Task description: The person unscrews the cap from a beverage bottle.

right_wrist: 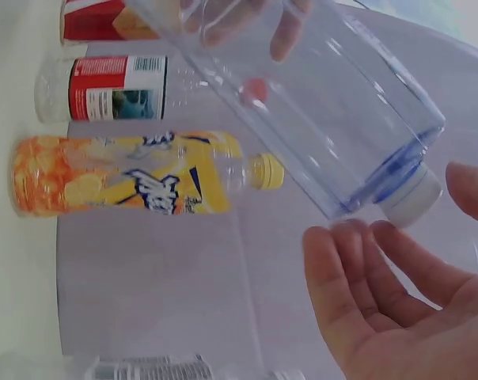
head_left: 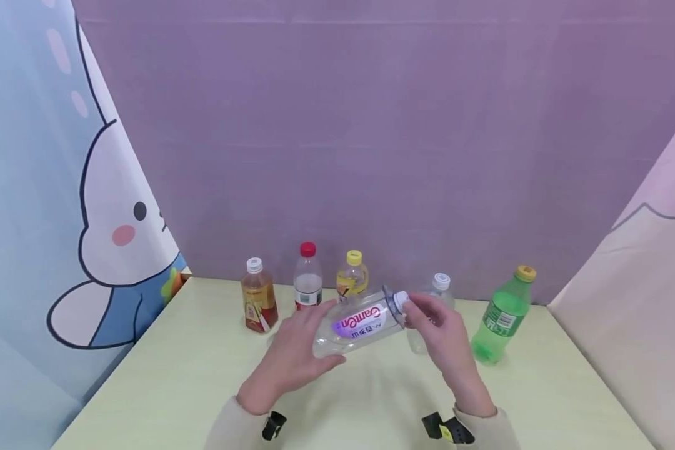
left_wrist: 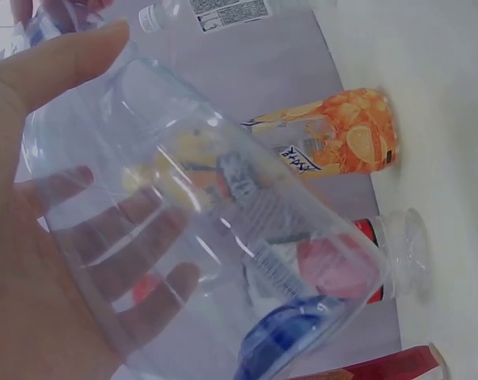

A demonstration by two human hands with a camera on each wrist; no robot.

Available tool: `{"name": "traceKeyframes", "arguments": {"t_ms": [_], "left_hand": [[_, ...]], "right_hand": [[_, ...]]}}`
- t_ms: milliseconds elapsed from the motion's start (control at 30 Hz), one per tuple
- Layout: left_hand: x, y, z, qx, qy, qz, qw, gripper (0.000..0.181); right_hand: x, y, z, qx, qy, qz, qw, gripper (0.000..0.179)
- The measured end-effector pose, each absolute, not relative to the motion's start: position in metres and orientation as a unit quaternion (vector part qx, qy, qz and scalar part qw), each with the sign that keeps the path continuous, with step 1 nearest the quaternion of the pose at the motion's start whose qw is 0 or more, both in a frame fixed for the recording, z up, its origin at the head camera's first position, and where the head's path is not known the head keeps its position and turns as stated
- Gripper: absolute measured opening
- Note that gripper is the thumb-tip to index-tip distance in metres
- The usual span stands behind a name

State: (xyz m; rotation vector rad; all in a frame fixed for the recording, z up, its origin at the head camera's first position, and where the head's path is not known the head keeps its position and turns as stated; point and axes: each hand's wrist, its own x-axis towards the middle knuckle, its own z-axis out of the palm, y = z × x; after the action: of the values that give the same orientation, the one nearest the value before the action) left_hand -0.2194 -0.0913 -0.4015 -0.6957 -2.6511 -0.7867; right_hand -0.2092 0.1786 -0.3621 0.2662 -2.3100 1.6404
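Observation:
A large clear plastic bottle (head_left: 360,323) with a pink-lettered Ganten label lies tilted in the air above the table, its white-capped end up to the right. My left hand (head_left: 295,350) grips its body, with the fingers showing through the plastic in the left wrist view. At the white cap (right_wrist: 413,196) is my right hand (head_left: 439,328), fingertips right by the cap's edge. In the right wrist view its thumb (right_wrist: 472,190) stands a little apart from the cap and the fingers are loosely bent. Dark blue liquid-like colour (left_wrist: 282,332) shows at the bottle's lower end.
Along the back of the pale table (head_left: 163,375) stand a brown drink bottle (head_left: 259,300), a red-capped bottle (head_left: 307,275), a yellow-capped bottle (head_left: 352,275) and a clear bottle (head_left: 419,340) behind the right hand. A green bottle (head_left: 500,319) leans at right. A purple curtain (head_left: 371,137) hangs behind.

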Motion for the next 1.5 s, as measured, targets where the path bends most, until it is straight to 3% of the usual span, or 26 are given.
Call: {"name": "traceKeyframes", "arguments": {"t_ms": [300, 633, 1167, 1500], "left_hand": [[-0.2207, -0.0921, -0.4008, -0.260, -0.917, -0.259, 0.156, 0.090], [-0.2232, -0.0933, -0.4038, -0.268, -0.918, -0.256, 0.142, 0.091], [-0.2256, -0.0957, -0.4026, -0.281, -0.914, -0.242, 0.166, 0.090], [-0.2243, -0.0994, -0.4004, -0.268, -0.921, -0.236, 0.155, 0.090]], "right_hand": [[-0.2086, 0.1826, -0.3596, 0.072, -0.797, 0.584, 0.136, 0.032], [-0.2074, 0.1789, -0.3554, 0.018, -0.823, 0.562, 0.085, 0.034], [-0.2080, 0.1820, -0.3597, 0.080, -0.835, 0.534, 0.109, 0.028], [-0.2094, 0.1784, -0.3641, 0.124, -0.842, 0.502, 0.151, 0.019]]}}
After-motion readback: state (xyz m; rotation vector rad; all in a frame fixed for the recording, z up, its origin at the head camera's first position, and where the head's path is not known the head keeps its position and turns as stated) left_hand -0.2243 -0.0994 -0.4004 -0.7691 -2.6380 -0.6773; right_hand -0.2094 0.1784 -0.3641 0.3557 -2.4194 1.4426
